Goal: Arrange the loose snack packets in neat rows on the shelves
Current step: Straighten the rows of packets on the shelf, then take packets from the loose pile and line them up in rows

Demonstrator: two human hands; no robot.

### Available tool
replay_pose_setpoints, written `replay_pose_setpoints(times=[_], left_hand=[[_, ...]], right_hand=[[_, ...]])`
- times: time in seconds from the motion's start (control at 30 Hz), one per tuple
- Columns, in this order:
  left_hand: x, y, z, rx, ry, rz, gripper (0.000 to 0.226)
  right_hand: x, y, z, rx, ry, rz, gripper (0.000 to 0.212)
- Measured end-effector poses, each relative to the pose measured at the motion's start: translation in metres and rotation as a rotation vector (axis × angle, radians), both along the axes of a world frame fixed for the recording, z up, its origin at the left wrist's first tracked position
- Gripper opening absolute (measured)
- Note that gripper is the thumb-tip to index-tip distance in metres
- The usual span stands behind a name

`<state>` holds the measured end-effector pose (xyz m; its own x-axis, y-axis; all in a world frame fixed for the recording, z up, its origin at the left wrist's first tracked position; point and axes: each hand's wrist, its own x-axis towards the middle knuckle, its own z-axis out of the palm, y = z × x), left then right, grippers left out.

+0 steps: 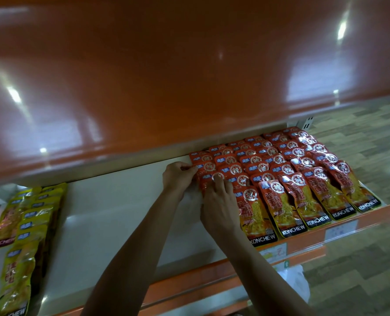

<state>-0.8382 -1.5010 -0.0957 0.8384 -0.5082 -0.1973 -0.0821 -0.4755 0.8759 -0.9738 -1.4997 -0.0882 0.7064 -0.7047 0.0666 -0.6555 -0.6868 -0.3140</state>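
Several overlapping rows of red KONCHEW snack packets [287, 174] cover the right half of a white shelf [125, 210]. My left hand [178, 176] pinches the left edge of a red packet [204, 179] in the leftmost row. My right hand [219, 206] lies on the same packet, its fingertips pressing near the round logo. That packet's lower half is hidden under my right hand. Yellow snack packets [27, 229] lie in overlapping rows at the shelf's left end.
A glossy orange shelf [166, 76] overhangs closely above. The orange front rail [307, 242] carries price labels. A white plastic bag [296, 281] hangs below the rail at the right. Wood-pattern floor [367, 156] shows to the right.
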Motion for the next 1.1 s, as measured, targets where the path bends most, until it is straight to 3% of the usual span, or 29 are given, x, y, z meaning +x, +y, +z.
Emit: replay_pose_setpoints(times=[0.57, 1.1], left_hand=[[-0.006, 0.004, -0.002, -0.018, -0.006, -0.015, 0.031], [-0.024, 0.02, -0.002, 0.024, -0.126, -0.009, 0.036]], right_hand=[[0.003, -0.004, 0.0, 0.046, -0.072, 0.059, 0.055], [-0.001, -0.008, 0.001, 0.053, -0.12, 0.125, 0.05]])
